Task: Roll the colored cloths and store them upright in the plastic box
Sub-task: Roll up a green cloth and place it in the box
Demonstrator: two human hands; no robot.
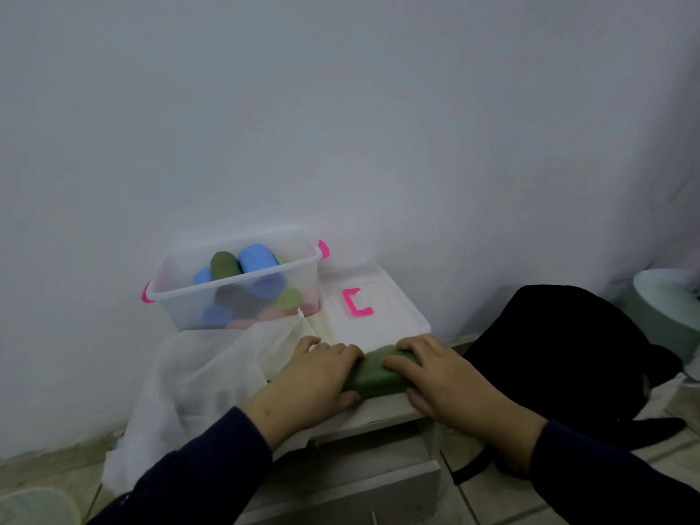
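Dark sleeves lead up to my left hand (316,377) and right hand (447,380), both pressed palm-down and curled over a green cloth roll (373,371) on the small white table (378,411), one hand at each end so, I judge, the roll stays tight. Beyond, on the far left, the clear plastic box (242,297) holds blue, green and pink rolls. Its lid (373,303) lies right of it, leaving the opening free for loading.

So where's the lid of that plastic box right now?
The lid lies flat just right of the box, against the wall, pink handle up. It sits just behind the green roll under both hands.
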